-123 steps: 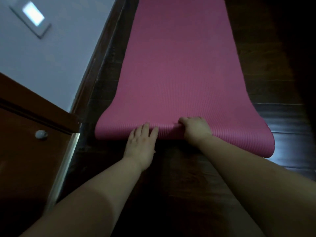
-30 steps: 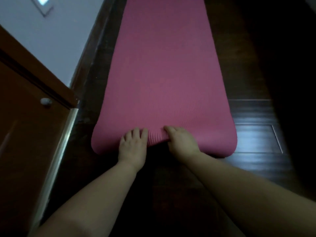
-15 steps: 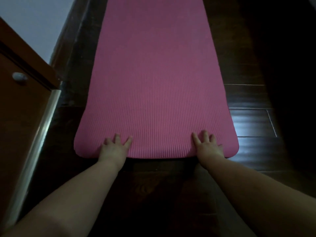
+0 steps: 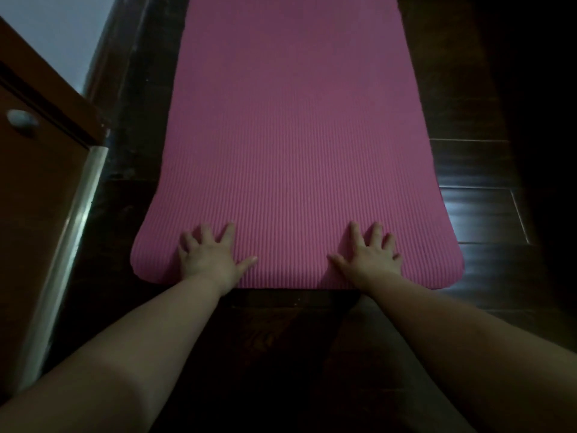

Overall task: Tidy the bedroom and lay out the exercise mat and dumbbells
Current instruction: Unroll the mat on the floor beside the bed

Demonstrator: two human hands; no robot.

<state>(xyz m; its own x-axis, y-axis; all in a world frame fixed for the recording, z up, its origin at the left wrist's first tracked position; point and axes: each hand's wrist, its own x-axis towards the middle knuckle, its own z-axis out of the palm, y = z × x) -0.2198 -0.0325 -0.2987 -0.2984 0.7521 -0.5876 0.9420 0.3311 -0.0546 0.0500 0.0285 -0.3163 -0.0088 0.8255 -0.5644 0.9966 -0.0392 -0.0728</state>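
Observation:
A pink ribbed exercise mat (image 4: 293, 145) lies flat and unrolled on the dark wooden floor, running away from me. My left hand (image 4: 207, 256) presses palm-down on the mat's near end, left of centre, fingers spread. My right hand (image 4: 367, 254) rests flat the same way, right of centre. Neither hand holds anything. No dumbbells are in view.
A brown wooden cabinet (image 4: 37, 195) with a round knob (image 4: 22, 117) and a metal edge strip (image 4: 73, 232) stands close on the left. A pale wall (image 4: 59, 29) with a dark skirting board runs along the mat's left side. Dark floorboards (image 4: 487, 214) lie to the right.
Earlier both hands gripped the curled near end of the mat at its middle. Now the end lies flat and the hands have spread apart, pressing slightly further onto it.

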